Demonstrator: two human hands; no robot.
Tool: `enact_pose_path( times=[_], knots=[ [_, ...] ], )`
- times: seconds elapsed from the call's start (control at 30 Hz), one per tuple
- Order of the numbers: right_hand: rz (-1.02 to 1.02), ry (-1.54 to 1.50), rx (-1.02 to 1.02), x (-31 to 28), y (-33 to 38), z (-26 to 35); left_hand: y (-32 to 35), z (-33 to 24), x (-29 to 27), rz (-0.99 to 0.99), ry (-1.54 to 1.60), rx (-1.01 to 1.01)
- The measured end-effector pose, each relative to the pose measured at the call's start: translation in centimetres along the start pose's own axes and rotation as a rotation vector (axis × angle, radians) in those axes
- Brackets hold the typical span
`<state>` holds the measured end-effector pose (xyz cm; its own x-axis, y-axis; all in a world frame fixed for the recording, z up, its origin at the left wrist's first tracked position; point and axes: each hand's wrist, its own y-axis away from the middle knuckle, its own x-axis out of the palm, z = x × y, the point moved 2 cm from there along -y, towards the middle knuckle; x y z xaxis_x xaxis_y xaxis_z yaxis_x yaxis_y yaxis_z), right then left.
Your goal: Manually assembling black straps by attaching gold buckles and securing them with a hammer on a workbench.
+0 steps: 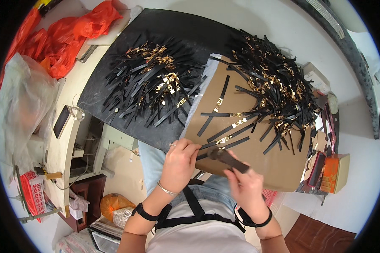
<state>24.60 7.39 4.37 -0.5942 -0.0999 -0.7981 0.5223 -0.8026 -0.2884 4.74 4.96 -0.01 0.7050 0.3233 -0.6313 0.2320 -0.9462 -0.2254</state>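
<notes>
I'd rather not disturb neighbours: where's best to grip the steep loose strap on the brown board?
Pinch the steep strap by its upper end, probably from the left: that end's uncovered, the pile crowds the right, and another strap crosses lower down.

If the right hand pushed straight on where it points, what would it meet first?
The right hand leads with a dark hammer-like tool, likely meeting a black strap beside the left hand first, though the tool's height is unclear.

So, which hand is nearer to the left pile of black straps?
Left. The left hand is on the left pile's near side; the right hand, holding a hammer, is farther right.
</notes>
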Motion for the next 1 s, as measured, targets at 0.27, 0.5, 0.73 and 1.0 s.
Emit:
enact_pose_path(
  times=[0.27,0.5,0.73,1.0],
  knots=[
    [-0.233,0.005,0.243,-0.9,-1.3,-2.2,-0.2,0.0,-0.1,-0.033,0.01,0.042],
    [0.001,0.051,0.258,-1.8,-2.5,-0.4,-0.8,0.3,0.1,0.028,-0.006,0.006],
    [-0.009,0.015,0.161,-0.9,-0.8,-1.9,-5.0,-0.6,3.0,0.054,-0.032,0.08],
    [-0.235,-0.154,0.487,-3.5,2.8,-6.6,-7.1,0.1,4.7,0.157,-0.059,0.002]
  ],
)
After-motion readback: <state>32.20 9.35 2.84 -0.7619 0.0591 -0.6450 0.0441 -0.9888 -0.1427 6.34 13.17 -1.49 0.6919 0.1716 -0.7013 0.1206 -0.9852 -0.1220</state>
